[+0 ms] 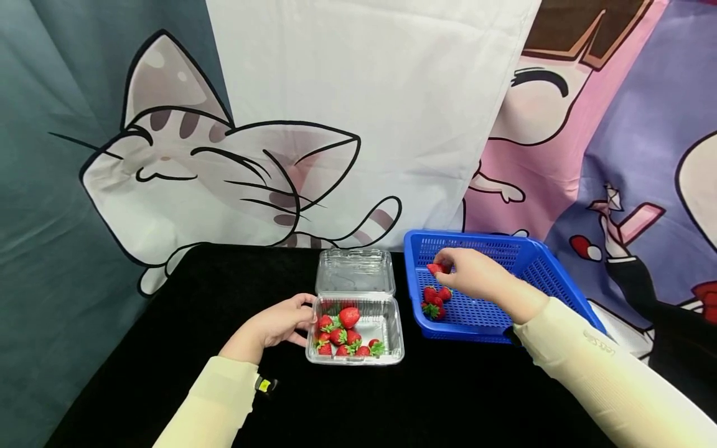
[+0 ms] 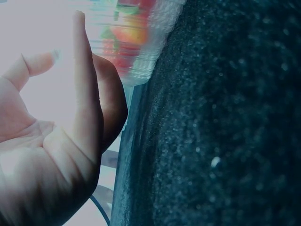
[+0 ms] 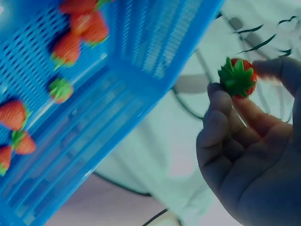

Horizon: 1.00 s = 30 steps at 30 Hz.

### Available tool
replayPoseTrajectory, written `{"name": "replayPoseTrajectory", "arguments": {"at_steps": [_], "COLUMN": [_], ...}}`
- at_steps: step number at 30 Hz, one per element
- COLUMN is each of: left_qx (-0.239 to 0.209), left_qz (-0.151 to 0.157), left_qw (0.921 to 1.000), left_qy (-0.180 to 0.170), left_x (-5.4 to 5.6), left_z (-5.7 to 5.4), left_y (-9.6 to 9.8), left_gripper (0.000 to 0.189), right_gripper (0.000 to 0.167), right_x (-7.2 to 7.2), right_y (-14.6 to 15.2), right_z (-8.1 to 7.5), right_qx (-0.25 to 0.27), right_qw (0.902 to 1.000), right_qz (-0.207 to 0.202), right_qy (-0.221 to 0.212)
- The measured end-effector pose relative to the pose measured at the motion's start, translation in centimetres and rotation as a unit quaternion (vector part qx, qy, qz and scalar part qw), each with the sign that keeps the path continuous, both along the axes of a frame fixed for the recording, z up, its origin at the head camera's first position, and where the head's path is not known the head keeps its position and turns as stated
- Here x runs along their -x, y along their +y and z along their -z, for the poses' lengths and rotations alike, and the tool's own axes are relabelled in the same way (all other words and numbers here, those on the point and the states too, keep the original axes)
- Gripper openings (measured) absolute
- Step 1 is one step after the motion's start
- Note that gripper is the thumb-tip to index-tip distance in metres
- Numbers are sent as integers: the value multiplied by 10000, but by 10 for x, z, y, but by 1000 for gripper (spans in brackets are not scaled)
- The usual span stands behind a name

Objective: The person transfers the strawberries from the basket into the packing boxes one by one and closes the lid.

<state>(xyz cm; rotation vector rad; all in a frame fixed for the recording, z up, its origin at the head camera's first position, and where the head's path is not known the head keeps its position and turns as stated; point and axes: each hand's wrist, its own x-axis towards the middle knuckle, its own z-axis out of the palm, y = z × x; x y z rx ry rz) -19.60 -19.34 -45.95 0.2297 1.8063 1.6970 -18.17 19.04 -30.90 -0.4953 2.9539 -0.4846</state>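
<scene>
My right hand (image 1: 470, 270) pinches a strawberry (image 3: 237, 77) between thumb and fingertips, with its green leaf cap facing the right wrist camera. In the head view it is over the left part of a blue plastic basket (image 1: 538, 261), where several strawberries (image 1: 434, 302) lie. At the left side of a clear plastic clamshell box (image 1: 392, 330) is my left hand (image 1: 282, 320), its fingertips touching the wall and rim. The left wrist view shows the thumb apart from the extended fingers. Several strawberries (image 1: 349, 318) lie inside the box, mostly on its left and front. The clear lid (image 1: 355, 274) is folded back.
A black cloth (image 1: 224, 298) covers the table beneath the box and basket. Behind them hangs a printed curtain (image 1: 336, 74) with a cartoon cat. The basket stands to the right of the box, a narrow gap between them.
</scene>
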Motion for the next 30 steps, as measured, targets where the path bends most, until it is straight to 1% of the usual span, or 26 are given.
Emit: {"name": "replayPoseTrajectory", "arguments": {"at_steps": [3,7,9,11,16,20,24,30], "left_qx": [-1,-14,-7,2,68,120,141,133], "left_qz": [-22,2,10,-7,-50,-43,-42,-84], "left_qw": [10000,10000,10000,10000,9999,9999,9999,9998], "left_qy": [2,-48,-57,-63,-59,-71,-88,-97], "left_x": [0,-1,-1,-1,-1,0,0,-1], "left_z": [0,0,-1,-1,-2,-2,-2,-3], "left_y": [-1,-3,-3,-3,-1,0,0,0], "left_gripper": [56,58,58,58,58,58,59,59], "right_gripper": [21,19,19,18,16,18,18,18], "right_x": [-11,-25,-32,-38,-50,-52,-50,-45], "right_y": [-14,-37,-49,-60,-83,-96,-103,-109], "right_z": [1,8,13,20,36,47,55,66], "right_qx": [203,204,111,-39,-585,-1060,-1443,-1832], "right_qw": [9991,9936,9893,9856,9774,9684,9605,9494], "right_qz": [-187,-745,-1045,-1257,-1670,-1911,-1986,-2097], "right_qy": [322,820,1010,1128,1155,1206,1311,1455]}}
